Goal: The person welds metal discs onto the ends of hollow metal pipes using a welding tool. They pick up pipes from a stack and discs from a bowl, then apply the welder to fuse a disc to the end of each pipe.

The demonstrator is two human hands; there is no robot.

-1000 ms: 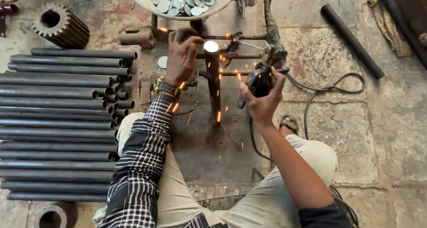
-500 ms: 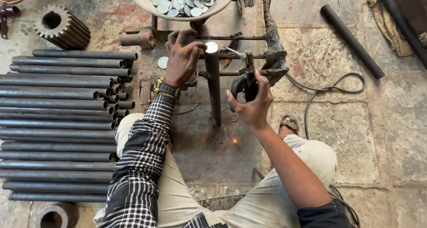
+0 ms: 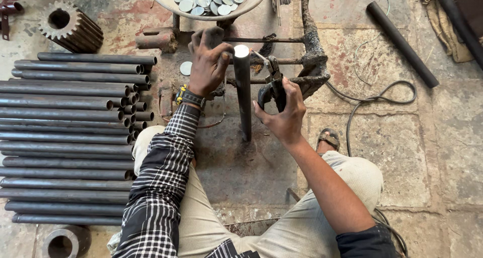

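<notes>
Steel pipe (image 3: 243,94) stands upright at the middle, a round disc (image 3: 241,51) on its top. Our left hand (image 3: 209,67) curls loosely around that top; our right hand (image 3: 284,112) is clenched on the welding holder (image 3: 274,82). We judge nearby fingers could be burned, or the disc could slip off-centre.

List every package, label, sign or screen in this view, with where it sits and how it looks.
None is visible: no package, label, sign or screen.
Closest thing: a dark wristwatch with a yellow piece on the left hand's wrist; its face is not visible.
</notes>
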